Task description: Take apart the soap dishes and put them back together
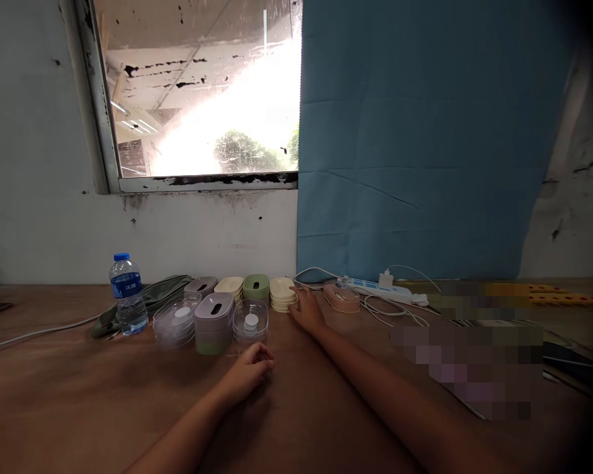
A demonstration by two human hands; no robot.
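Observation:
My right hand [308, 311] reaches forward to a stack of cream oval trays [281, 291]. Its fingers curve round the stack's right end, thumb side low, fingertips near the top. My left hand [251, 370] lies lower on the table, fingers loosely bent and apart, with nothing visible in it. Just beyond it stand clear plastic oval containers [257, 316] with a white round piece [250, 322] inside. To their left is a lilac and green oval box [213, 324] with a dark slot on top. Behind are a green slotted box [255, 286] and another cream stack [228, 286].
More clear containers [170, 327], a mauve box [200, 286], a water bottle [128, 296] and a dark green bag [164, 294] stand left. A pink box [340, 298], white cables and a power strip [383, 289] lie right. The wall [207, 243] bounds the table [89, 401].

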